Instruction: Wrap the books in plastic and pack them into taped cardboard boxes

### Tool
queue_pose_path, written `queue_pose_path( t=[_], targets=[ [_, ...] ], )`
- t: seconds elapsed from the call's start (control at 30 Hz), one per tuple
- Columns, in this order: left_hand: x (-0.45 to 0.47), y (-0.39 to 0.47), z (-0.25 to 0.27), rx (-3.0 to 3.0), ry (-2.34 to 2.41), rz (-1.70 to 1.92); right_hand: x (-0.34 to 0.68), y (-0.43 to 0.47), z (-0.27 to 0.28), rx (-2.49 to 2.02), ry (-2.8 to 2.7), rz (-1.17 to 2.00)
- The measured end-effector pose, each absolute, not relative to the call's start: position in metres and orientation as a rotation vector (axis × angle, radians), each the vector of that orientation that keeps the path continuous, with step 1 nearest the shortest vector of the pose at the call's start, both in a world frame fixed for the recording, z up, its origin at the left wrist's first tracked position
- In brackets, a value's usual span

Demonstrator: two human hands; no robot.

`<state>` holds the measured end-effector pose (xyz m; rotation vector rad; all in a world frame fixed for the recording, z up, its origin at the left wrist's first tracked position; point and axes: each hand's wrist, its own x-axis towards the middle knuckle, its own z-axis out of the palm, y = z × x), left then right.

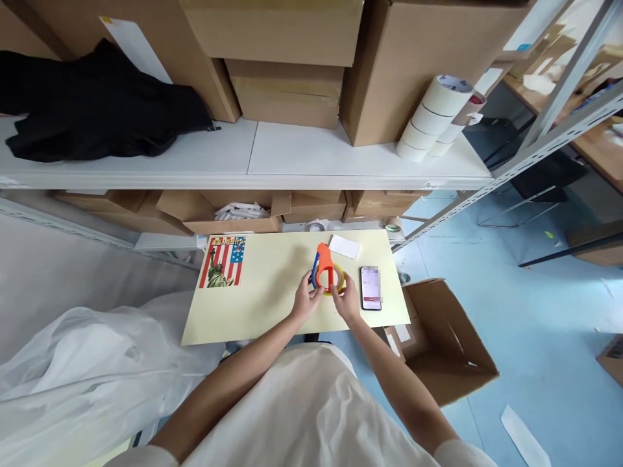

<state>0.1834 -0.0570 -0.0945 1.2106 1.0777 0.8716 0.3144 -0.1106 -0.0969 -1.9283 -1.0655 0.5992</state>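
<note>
Over the pale yellow table (263, 311) I hold an orange tape dispenser (325, 256) with blue and yellow round edges. My left hand (306, 299) grips its lower left side, fingers closed on the rim. On the lower right, my right hand (347, 300) pinches the same dispenser. A phone (370, 288) with a lit screen lies just right of my right hand. Behind the dispenser is a small white card (344, 247). A booklet (222, 262) with a flag and statue picture lies at the table's left end.
A grey shelf (292, 152) with cardboard boxes (287, 94), a black cloth (97, 104) and stacked tape rolls (428, 120) crosses behind the table. An open carton (450, 337) stands on the floor at right. White plastic sheeting (107, 370) bulges at left.
</note>
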Motion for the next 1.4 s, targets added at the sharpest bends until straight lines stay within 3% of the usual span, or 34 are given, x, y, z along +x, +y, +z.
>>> queue_pose_path(
  t=[0.3, 0.73, 0.87, 0.97, 1.4],
  targets=[
    [0.192, -0.062, -0.149, 1.021, 1.147, 0.606, 0.325, -0.135, -0.165, -2.169, -1.046, 0.682],
    [0.174, -0.055, -0.149, 1.100, 1.257, 0.280, 0.336, -0.139, -0.178, -2.224, -1.111, 0.747],
    [0.137, -0.060, -0.139, 1.233, 1.332, 0.381, 0.329, -0.144, -0.157, -2.096, -1.281, 0.401],
    [0.103, -0.070, -0.132, 1.273, 1.407, 0.505, 0.317, -0.141, -0.138, -1.927, -1.468, 0.329],
    [-0.014, -0.136, -0.087, 1.006, 1.892, 0.731, 0.202, -0.090, -0.131, -1.403, -1.995, 0.839]
  ],
)
